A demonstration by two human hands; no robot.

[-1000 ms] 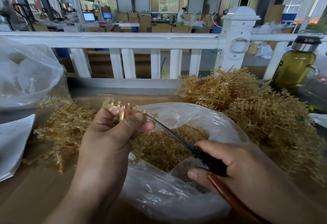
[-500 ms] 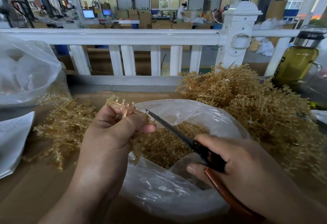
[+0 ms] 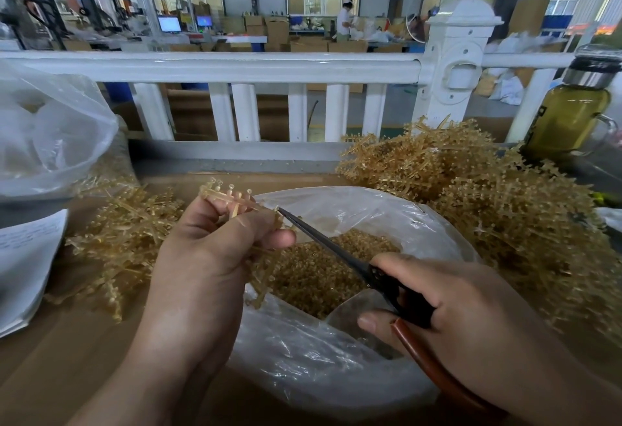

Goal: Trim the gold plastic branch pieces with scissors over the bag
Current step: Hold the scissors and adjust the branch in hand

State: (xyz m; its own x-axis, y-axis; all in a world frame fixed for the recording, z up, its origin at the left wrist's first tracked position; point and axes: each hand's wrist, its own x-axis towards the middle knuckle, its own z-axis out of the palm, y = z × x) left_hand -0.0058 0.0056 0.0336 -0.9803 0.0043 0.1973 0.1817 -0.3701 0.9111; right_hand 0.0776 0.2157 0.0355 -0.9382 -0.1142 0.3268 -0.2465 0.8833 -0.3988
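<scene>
From the head camera we see our left hand (image 3: 215, 257) pinching a gold plastic branch piece (image 3: 232, 198) between thumb and fingers, its stubbed tips poking up above the knuckles, held over the far left rim of the clear plastic bag (image 3: 336, 368). Our right hand (image 3: 471, 318) is wrapped around the brown handle of the scissors (image 3: 340, 257); the dark blades lie together as one thin line, and their tip touches the branch piece just right of our left thumb. The bag's mouth gapes wide between the two hands, and a bed of small gold trimmings (image 3: 323, 274) fills its bottom. A loose heap of gold branches (image 3: 124, 240) lies left of the bag, just beyond our left hand, and a far larger pile (image 3: 488, 203) crowds the bag's right and far rim. Bare brown tabletop (image 3: 67, 358) shows along the near left edge. A second clear bag (image 3: 50, 129) bulges at the left edge above a sheet of paper (image 3: 23, 257). A white railing (image 3: 235, 67) closes the far side of the table, and a bottle of yellow-green liquid (image 3: 568, 115) stands at the right end.
</scene>
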